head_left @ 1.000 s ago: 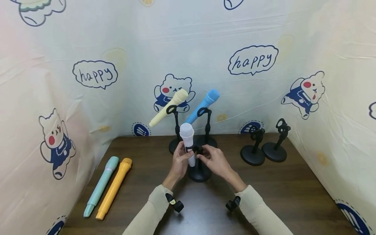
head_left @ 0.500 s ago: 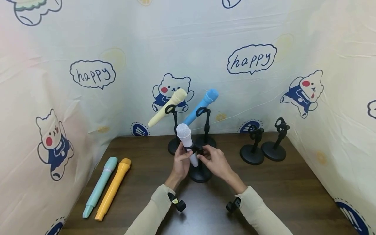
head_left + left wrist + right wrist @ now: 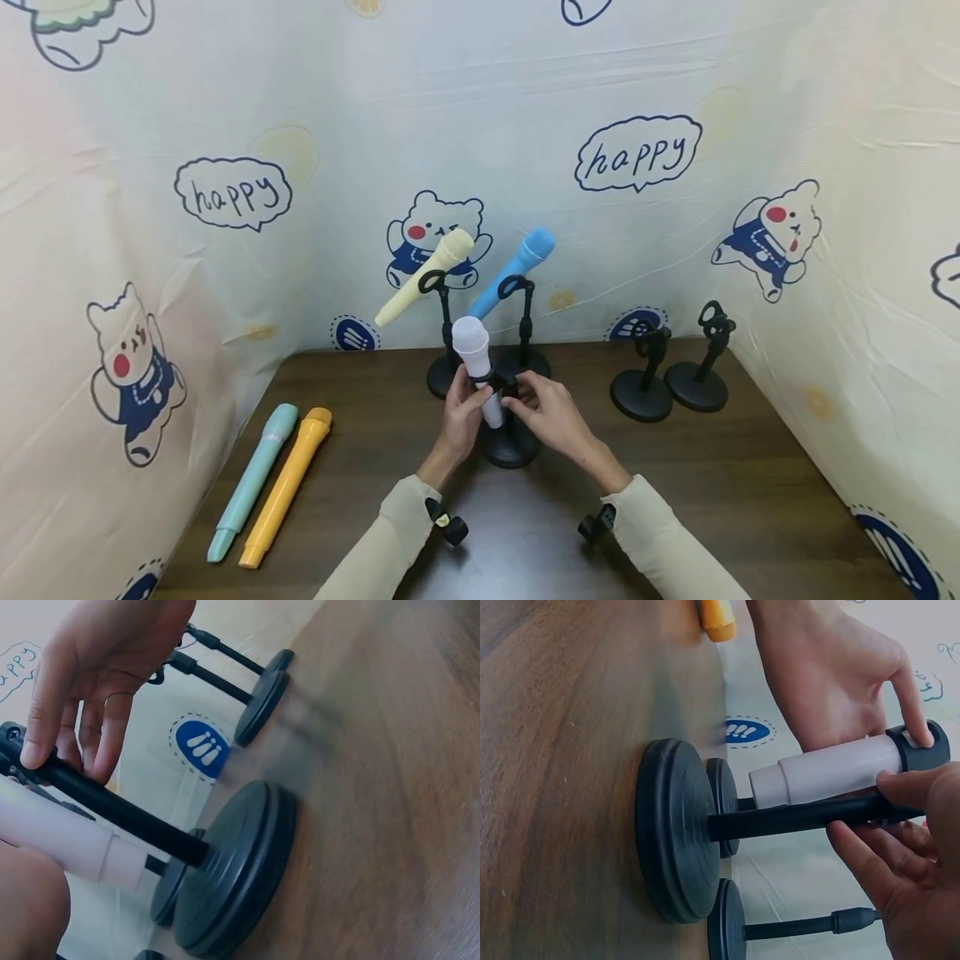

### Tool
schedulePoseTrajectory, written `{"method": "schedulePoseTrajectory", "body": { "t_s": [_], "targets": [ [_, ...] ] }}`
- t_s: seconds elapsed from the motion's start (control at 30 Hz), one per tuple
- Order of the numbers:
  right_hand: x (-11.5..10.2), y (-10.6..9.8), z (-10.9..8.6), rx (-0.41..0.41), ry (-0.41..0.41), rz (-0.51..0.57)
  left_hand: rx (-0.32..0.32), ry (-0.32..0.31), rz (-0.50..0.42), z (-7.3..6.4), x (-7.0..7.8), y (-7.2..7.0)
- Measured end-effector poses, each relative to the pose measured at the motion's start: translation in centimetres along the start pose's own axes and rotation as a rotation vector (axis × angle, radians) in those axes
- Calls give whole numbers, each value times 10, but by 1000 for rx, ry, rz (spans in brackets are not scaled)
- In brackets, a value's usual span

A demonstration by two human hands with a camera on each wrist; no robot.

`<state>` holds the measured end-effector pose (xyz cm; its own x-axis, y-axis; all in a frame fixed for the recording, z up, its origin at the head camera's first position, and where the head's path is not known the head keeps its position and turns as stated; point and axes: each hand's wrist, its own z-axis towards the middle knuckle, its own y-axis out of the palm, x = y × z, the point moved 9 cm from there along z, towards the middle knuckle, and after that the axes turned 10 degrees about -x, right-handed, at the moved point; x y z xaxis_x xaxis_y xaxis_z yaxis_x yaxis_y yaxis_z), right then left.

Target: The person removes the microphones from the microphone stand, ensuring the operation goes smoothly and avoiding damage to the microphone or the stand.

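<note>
Resting on the brown table (image 3: 750,483), the black stand (image 3: 512,452) bore the white microphone (image 3: 476,354) at a tilt. The right hand (image 3: 557,417) pinched the stand's post (image 3: 795,820) near its top; the left hand (image 3: 459,423) gripped the microphone at its clip (image 3: 922,759). Good handling likely called for bracing the post firmly and easing the clip's angle gently.
</note>
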<state>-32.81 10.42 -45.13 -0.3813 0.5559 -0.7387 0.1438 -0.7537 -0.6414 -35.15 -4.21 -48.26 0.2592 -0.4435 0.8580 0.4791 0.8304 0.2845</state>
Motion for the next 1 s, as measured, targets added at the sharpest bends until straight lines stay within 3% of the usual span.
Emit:
{"method": "schedulePoseTrajectory", "body": {
  "t_s": [0.2,0.33,0.57,0.77,1.0],
  "targets": [
    [-1,-1,2,-28,-17,1,-81,32,143,5,24,1],
    [-2,-3,3,-57,-18,5,-48,55,237,12,45,-6],
    [-9,-5,6,-76,-52,2,0,8,424,17,72,-13],
    [-15,-9,8,-40,-86,23,-2,-37,523,21,76,-11],
    [-14,-10,7,-17,-69,22,52,-15,561,20,77,-13]
  ]
}}
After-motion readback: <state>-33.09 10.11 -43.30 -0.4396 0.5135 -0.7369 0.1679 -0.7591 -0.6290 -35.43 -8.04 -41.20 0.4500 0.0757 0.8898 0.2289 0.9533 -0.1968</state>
